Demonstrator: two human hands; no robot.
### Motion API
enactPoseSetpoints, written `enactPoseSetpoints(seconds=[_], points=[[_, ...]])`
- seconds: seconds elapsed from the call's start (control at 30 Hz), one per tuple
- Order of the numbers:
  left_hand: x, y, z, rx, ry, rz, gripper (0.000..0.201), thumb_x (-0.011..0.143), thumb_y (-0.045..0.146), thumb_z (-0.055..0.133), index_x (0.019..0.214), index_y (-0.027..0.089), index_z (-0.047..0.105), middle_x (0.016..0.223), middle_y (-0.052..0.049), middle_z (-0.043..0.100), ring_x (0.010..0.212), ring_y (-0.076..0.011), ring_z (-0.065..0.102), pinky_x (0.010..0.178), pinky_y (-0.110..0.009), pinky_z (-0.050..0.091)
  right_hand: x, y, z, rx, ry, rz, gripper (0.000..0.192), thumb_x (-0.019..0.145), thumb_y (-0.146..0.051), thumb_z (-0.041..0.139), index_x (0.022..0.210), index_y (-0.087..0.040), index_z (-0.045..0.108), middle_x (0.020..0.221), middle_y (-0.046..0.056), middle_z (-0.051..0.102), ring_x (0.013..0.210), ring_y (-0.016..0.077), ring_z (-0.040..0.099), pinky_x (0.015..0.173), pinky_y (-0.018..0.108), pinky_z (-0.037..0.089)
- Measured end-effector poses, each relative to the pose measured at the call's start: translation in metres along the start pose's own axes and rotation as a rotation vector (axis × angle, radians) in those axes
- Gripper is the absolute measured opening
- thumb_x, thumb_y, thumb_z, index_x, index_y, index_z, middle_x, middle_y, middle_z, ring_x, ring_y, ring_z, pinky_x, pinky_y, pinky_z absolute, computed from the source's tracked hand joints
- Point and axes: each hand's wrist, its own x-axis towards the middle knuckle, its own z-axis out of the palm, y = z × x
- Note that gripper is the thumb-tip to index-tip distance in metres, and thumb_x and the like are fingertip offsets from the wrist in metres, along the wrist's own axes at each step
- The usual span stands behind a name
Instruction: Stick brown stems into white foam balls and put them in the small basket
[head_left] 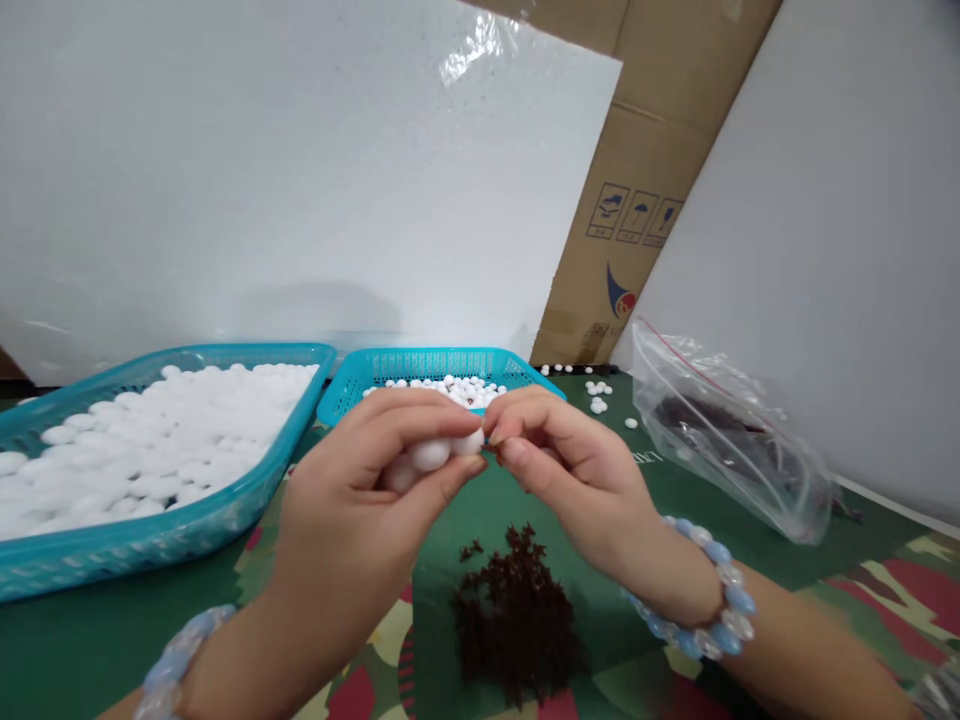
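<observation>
Fingers (420,425) of both hands pinch white beads (439,452) (right hand (570,470) touching).

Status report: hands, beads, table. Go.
Left hand pinching white beads. Right hand pressing a dark piece to them. Brown pile below; nothing in the way.

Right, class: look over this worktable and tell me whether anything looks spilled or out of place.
Yes. A few white beads lie loose on the green mat, beyond the small blue basket rather than in it. The dark red pile sits bare on the mat, though similar dark pieces are in the clear bag.
</observation>
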Motion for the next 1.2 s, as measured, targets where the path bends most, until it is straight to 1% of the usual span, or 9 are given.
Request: enactPoseSetpoints(seconds=[0.23, 0.33, 0.53, 0.67, 0.83, 0.97, 1.1, 1.2], points=[[0.0001, 0.0021, 0.0000, 0.041, 0.014, 0.029, 0.017, 0.061, 0.008, 0.051, 0.068, 0.023, 0.050, 0.070, 0.009, 0.053, 0.065, -0.0017, 0.049, 0.059, -0.005, 0.041, -0.0020, -0.0021, -0.0001, -0.025, 0.006, -0.035, 0.010, 0.070, -0.011, 0.039, 0.065, -0.018, 0.043, 0.068, -0.001, 0.045, 0.064, 0.0069, 0.043, 0.052, 0.017, 0.036], [-0.0012, 0.0026, -0.0005, 0.039, 0.009, 0.041, 0.016, 0.061, 0.009, 0.051, 0.068, 0.023, 0.051, 0.071, 0.007, 0.053, 0.065, -0.0038, 0.050, 0.058, -0.008, 0.042, -0.0025, -0.0020, -0.0003, -0.040, 0.000, -0.038, 0.010, 0.070, -0.011, 0.039, 0.065, -0.019, 0.043, 0.068, -0.001, 0.045, 0.064, 0.0072, 0.042, 0.052, 0.018, 0.036], [-0.0045, 0.0010, -0.0015, 0.047, 0.003, 0.012, 0.016, 0.061, 0.010, 0.051, 0.067, 0.024, 0.051, 0.071, 0.006, 0.053, 0.065, -0.0055, 0.050, 0.058, -0.012, 0.043, -0.0021, -0.0017, -0.0010, -0.078, -0.003, -0.017, 0.009, 0.071, -0.013, 0.039, 0.065, -0.019, 0.042, 0.068, 0.000, 0.044, 0.065, 0.0080, 0.042, 0.053, 0.019, 0.036], [-0.0038, 0.0002, 0.0009, 0.078, 0.001, 0.006, 0.016, 0.062, 0.010, 0.050, 0.068, 0.024, 0.051, 0.073, 0.006, 0.053, 0.068, -0.0065, 0.050, 0.061, -0.014, 0.044, -0.0017, -0.0020, -0.0007, -0.104, -0.002, -0.009, 0.008, 0.070, -0.013, 0.038, 0.065, -0.019, 0.041, 0.068, 0.000, 0.043, 0.062, 0.0088, 0.042, 0.050, 0.020, 0.036], [-0.0050, 0.0019, 0.0014, 0.068, -0.036, 0.041, 0.014, 0.062, 0.014, 0.052, 0.071, 0.024, 0.051, 0.079, 0.007, 0.055, 0.074, -0.0061, 0.050, 0.069, -0.014, 0.042, -0.0015, -0.0040, -0.0013, -0.124, -0.002, -0.005, 0.008, 0.070, -0.015, 0.037, 0.063, -0.019, 0.039, 0.065, 0.000, 0.042, 0.059, 0.0090, 0.040, 0.048, 0.021, 0.034], [-0.0049, 0.0015, 0.0004, 0.058, -0.072, 0.046, 0.015, 0.064, 0.014, 0.049, 0.074, 0.024, 0.051, 0.079, 0.006, 0.058, 0.072, -0.0080, 0.052, 0.066, -0.016, 0.044, -0.0011, -0.0044, -0.0015, -0.123, -0.008, -0.002, 0.008, 0.070, -0.017, 0.036, 0.062, -0.018, 0.037, 0.062, -0.001, 0.039, 0.055, 0.0085, 0.038, 0.045, 0.021, 0.032], [-0.0020, -0.0013, 0.0003, 0.045, -0.144, 0.086, 0.018, 0.065, 0.012, 0.046, 0.077, 0.025, 0.050, 0.075, 0.005, 0.058, 0.069, -0.0094, 0.053, 0.062, -0.017, 0.045, -0.0010, -0.0041, -0.0018, -0.131, -0.017, 0.025, 0.008, 0.070, -0.017, 0.035, 0.062, -0.018, 0.037, 0.062, -0.001, 0.038, 0.055, 0.0086, 0.037, 0.045, 0.021, 0.032], [-0.0003, -0.0024, -0.0006, 0.023, -0.177, 0.109, 0.019, 0.066, 0.010, 0.044, 0.077, 0.026, 0.049, 0.075, 0.005, 0.058, 0.070, -0.0095, 0.053, 0.064, -0.018, 0.045, -0.0018, -0.0058, -0.0023, -0.119, -0.035, 0.051, 0.008, 0.070, -0.018, 0.035, 0.062, -0.018, 0.037, 0.061, -0.001, 0.038, 0.053, 0.0083, 0.036, 0.045, 0.021, 0.031]])
